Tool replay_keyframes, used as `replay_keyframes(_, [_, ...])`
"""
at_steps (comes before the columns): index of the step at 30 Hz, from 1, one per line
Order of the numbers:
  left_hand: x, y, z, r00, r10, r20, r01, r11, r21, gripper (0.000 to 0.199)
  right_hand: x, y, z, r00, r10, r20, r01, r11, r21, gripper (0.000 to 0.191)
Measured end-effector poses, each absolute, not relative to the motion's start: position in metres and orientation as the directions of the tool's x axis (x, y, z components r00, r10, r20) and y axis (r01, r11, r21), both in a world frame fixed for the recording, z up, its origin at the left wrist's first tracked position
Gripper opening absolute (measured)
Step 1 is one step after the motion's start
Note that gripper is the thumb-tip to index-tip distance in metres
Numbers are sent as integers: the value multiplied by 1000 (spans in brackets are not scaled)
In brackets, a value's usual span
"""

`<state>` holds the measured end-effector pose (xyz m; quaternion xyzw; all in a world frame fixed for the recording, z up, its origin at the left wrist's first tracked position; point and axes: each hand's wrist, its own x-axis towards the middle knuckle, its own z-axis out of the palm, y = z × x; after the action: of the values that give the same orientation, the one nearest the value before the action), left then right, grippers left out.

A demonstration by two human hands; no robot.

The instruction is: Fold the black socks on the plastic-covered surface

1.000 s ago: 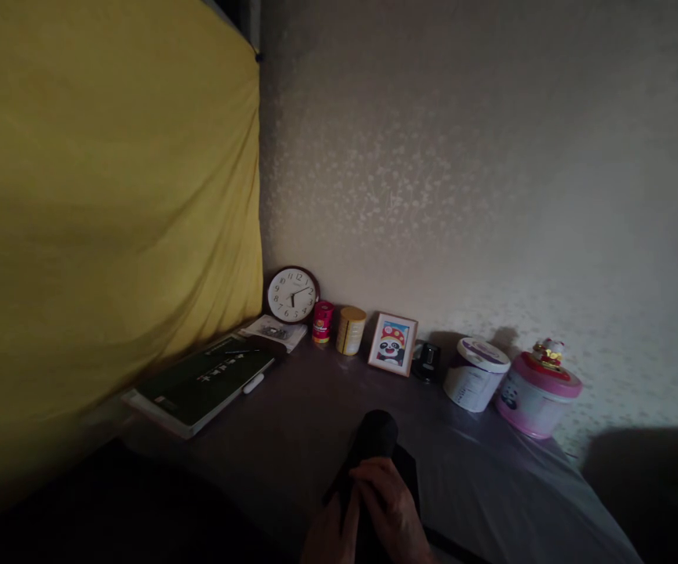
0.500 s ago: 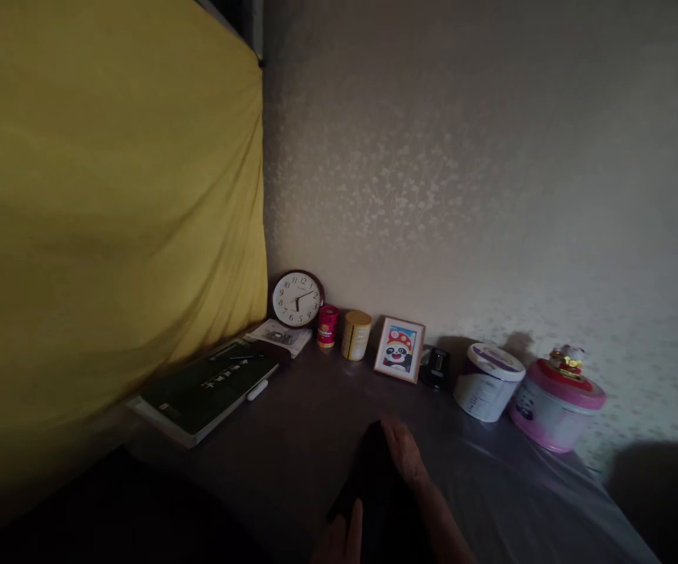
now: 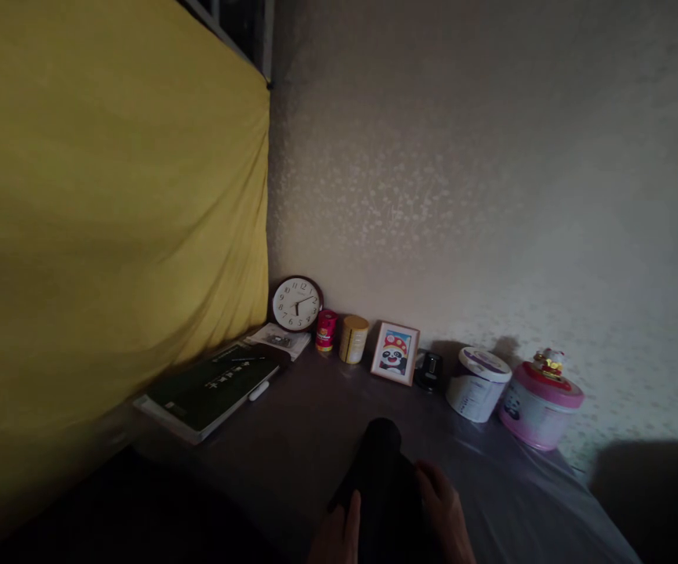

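A black, soft-looking item [image 3: 381, 478], perhaps cloth, lies on the dark grey table at the bottom centre, its rounded end pointing away from me. At its left edge is my left hand [image 3: 339, 533], with the thumb and a finger showing against the dark material. My right hand [image 3: 440, 497] is at the item's right edge, fingers bent and pressed together on it. The lower part of the black item runs out of the picture, and its folds are too dark to make out.
Along the wall stand a clock [image 3: 297, 304], a red can [image 3: 325, 330], a yellow-lidded can [image 3: 353, 339], a framed panda picture [image 3: 395, 353], a black object [image 3: 429, 370], a white tub [image 3: 478, 385] and a pink tub [image 3: 540, 406]. A green book [image 3: 215, 388] lies left.
My right hand has moved back towards me from the far end of the black item, uncovering its rounded tip. My left hand stays nearly in place. The view has shifted slightly.
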<state>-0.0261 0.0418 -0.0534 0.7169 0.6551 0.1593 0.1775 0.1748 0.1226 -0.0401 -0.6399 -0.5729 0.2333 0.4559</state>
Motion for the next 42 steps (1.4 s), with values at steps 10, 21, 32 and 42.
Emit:
replay_keyframes(10, [-33, 26, -26, 193, 980, -52, 862, -144, 486, 82, 189, 106, -55, 244, 949, 201, 514, 49, -856, 44])
replay_keyframes(21, [-35, 11, -21, 193, 980, 47, 828, -189, 527, 73, 176, 89, -39, 276, 944, 183, 549, 1, -836, 39])
replay_keyframes(32, [-34, 13, -27, 202, 977, 71, 829, -209, 519, 72, 156, 81, -29, 229, 926, 299, 744, 32, -668, 36])
replay_keyframes(42, [-31, 15, -21, 199, 979, -35, 884, -164, 438, 71, 102, 88, -33, -203, 802, 562, 819, 454, -351, 35])
